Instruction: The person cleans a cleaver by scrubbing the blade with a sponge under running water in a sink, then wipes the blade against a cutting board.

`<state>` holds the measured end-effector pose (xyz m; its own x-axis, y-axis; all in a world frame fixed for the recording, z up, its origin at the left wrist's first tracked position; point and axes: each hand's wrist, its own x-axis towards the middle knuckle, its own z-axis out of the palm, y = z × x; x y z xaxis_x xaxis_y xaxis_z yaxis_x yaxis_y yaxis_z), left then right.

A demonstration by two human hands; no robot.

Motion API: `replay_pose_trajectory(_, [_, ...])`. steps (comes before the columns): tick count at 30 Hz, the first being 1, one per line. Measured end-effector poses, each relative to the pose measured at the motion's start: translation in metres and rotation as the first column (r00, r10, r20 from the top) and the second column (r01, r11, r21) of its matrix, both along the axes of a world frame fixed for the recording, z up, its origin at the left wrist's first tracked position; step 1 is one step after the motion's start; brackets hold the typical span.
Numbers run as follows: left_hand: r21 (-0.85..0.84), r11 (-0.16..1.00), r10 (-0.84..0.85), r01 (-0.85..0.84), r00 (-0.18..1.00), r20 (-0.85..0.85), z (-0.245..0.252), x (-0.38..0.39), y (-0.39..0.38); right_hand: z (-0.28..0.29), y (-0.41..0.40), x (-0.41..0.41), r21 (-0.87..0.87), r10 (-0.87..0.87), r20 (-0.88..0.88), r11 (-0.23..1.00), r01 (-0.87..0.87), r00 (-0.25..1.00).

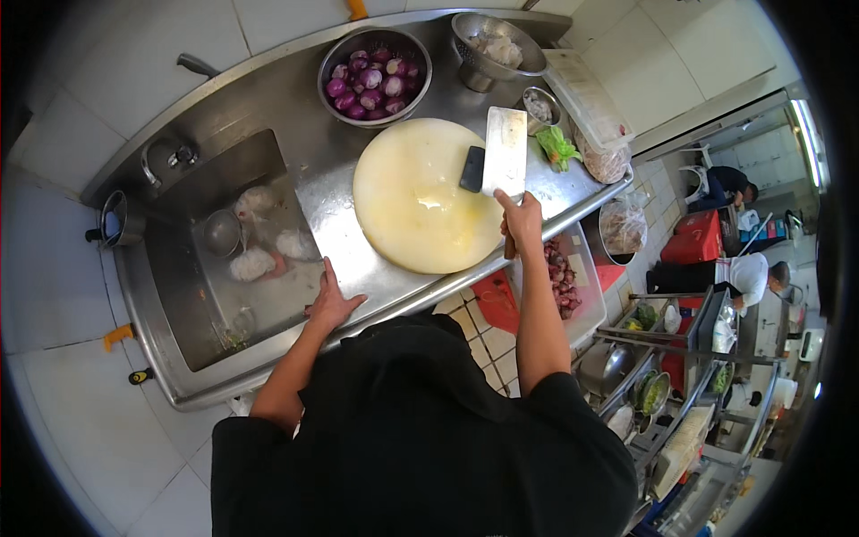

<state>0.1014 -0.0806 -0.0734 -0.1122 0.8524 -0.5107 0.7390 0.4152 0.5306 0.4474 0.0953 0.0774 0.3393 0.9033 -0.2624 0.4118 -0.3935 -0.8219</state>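
Note:
In my right hand (520, 218) is a cleaver, gripped by its wooden handle (511, 246). Its broad blade (506, 151) points away from me over the right side of a thick round cutting board (402, 194), which has a wet patch near its middle. A small black rectangular object (472, 169) is beside the blade; I cannot tell what it is. My left hand (330, 301) rests with fingers spread on the steel counter (329, 221), at the edge of the sink, and holds nothing.
Peeled red onions fill a steel bowl (417, 101) behind the board. A colander (463, 30), a small steel cup (527, 121) and leafy greens (558, 149) stand to the right. Tied bags (253, 264) lie in the sink (181, 295). Below the counter's edge is a tub (594, 295) of unpeeled onions. Two people are farther right.

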Motion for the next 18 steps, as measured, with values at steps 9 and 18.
replay_pose_trajectory(9, [0.176, 0.921, 0.110, -0.347, 0.668, 0.736, 0.097, 0.014, 0.054, 0.004, -0.093, -0.087, 0.309, 0.440, 0.511, 0.708, -0.635, 0.739])
replay_pose_trajectory(18, [-0.156, 0.849, 0.291, -0.505, 0.200, 0.936, 0.110, 0.044, 0.058, 0.001, -0.129, -0.135, 0.206, 0.535, 0.384, 0.744, -0.635, 0.752])
